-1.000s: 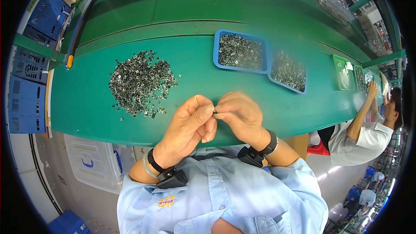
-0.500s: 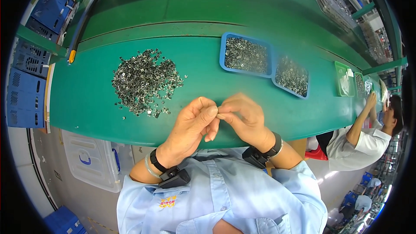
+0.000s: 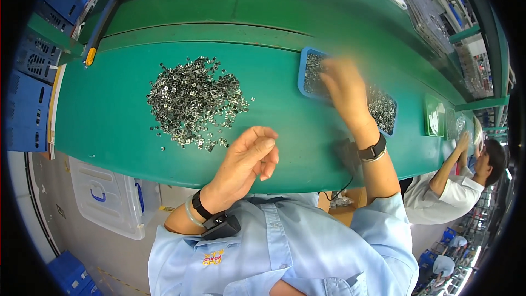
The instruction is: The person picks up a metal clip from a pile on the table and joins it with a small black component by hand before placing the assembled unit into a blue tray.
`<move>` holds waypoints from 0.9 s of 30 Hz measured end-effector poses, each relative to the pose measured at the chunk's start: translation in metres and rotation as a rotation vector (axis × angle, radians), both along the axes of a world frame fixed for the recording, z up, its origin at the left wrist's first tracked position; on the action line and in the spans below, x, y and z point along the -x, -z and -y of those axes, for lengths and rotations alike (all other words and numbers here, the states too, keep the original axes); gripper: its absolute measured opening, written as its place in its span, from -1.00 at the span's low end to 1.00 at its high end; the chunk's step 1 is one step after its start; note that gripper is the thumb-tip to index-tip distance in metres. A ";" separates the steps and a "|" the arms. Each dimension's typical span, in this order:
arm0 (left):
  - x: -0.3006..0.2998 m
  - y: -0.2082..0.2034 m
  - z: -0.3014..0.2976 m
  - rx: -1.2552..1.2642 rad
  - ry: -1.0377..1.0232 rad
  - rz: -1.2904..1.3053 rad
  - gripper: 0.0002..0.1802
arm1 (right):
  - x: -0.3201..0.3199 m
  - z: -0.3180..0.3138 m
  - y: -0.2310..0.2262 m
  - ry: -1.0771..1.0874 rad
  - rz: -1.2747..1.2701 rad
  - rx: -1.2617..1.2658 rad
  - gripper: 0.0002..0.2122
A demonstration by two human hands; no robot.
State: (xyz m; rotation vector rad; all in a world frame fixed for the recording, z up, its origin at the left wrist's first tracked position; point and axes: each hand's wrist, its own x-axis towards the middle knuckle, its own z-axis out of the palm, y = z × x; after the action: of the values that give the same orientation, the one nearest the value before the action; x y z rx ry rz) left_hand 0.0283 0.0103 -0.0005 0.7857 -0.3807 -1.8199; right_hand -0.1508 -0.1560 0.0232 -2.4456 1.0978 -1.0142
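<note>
Over the near part of the green table, my left hand (image 3: 245,159) is closed, thumb pressed against the curled index finger; anything pinched there is too small to make out. My right hand (image 3: 349,92) reaches out over the two blue trays at the right, its fingertips smeared by motion above the far tray (image 3: 301,74). Small shiny metal pieces fill that tray, and the nearer blue tray (image 3: 395,116), partly hidden by my right hand and forearm, holds similar pieces. A large loose pile of small metal pieces (image 3: 192,101) lies left of my hands.
A green tray (image 3: 434,115) stands farther right, beside a co-worker (image 3: 455,186) in a white shirt. Blue crates (image 3: 26,112) line the left side. A lidded clear plastic box (image 3: 107,197) is below the table edge. A raised green ledge (image 3: 192,34) runs along the back.
My right hand has parted from my left and moved forward and right over the blue trays. My left hand stays nearly in place, still closed. The view has shifted slightly.
</note>
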 end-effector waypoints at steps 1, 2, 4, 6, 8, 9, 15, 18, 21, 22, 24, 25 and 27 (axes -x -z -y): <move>-0.003 0.001 0.000 -0.002 -0.006 -0.006 -0.84 | -0.003 0.003 0.002 -0.011 -0.050 0.058 -0.90; -0.005 0.002 -0.001 -0.006 -0.011 -0.015 -0.84 | -0.010 0.001 0.003 -0.016 -0.055 0.054 -0.90; -0.009 0.004 -0.001 -0.014 -0.018 -0.031 -0.85 | -0.034 -0.008 0.007 -0.232 -0.127 0.014 -0.91; -0.011 0.004 -0.002 -0.020 -0.022 -0.039 -0.85 | -0.057 -0.019 0.014 -0.252 -0.190 -0.015 -0.91; -0.013 0.003 -0.002 -0.025 -0.028 -0.044 -0.85 | -0.071 -0.023 0.019 -0.273 -0.250 -0.041 -0.91; -0.014 0.003 -0.002 -0.026 -0.028 -0.046 -0.85 | -0.075 -0.024 0.023 -0.277 -0.270 -0.056 -0.90; -0.018 0.003 -0.002 -0.031 -0.102 -0.023 -0.85 | -0.066 -0.028 0.026 -0.347 -0.122 -0.165 -0.89; -0.015 0.002 0.001 -0.029 -0.110 -0.013 -0.85 | -0.056 -0.027 0.027 -0.310 -0.101 -0.157 -0.88; -0.010 0.000 0.001 -0.022 -0.099 -0.002 -0.85 | -0.057 -0.027 0.026 -0.298 -0.094 -0.141 -0.88; -0.007 0.000 0.001 -0.023 -0.094 -0.004 -0.85 | -0.062 -0.027 0.026 -0.302 -0.101 -0.131 -0.88; -0.004 -0.001 0.000 -0.024 -0.084 -0.007 -0.85 | -0.069 -0.025 0.027 -0.302 -0.103 -0.119 -0.88; -0.003 -0.001 -0.001 -0.024 -0.080 -0.003 -0.85 | -0.073 -0.023 0.030 -0.325 -0.145 -0.088 -0.88; -0.003 -0.002 -0.003 -0.031 -0.102 -0.002 -0.84 | -0.080 -0.021 0.034 -0.383 -0.229 -0.025 -0.87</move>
State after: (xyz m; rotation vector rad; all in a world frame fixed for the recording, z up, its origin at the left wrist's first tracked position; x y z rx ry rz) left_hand 0.0315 0.0133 0.0013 0.8103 -0.3060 -1.7353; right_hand -0.0712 -0.1353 -0.0110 -2.6577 0.6533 -0.6116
